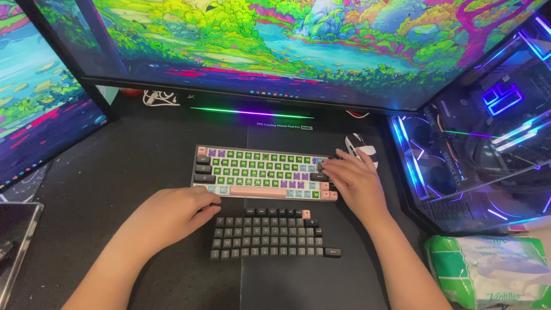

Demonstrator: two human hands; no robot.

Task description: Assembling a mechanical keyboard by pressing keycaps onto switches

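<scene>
Dark counter (143,172) under bright screens. Right hand (353,183) presses its fingers on the keyboard (261,172) edge, grasping nothing. Left hand (172,215) rests loosely curled, empty, beside loose black keycaps (267,235). Swapping caps seems underway; next needs a careful pinch.

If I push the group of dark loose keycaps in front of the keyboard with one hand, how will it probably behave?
The dark keycaps look like separate small pieces laid in rows, so a push would probably scatter them rather than move them as one block. They seem light. The desk mat looks soft and matte, so they would likely slide only a little; some might tip over.
</scene>
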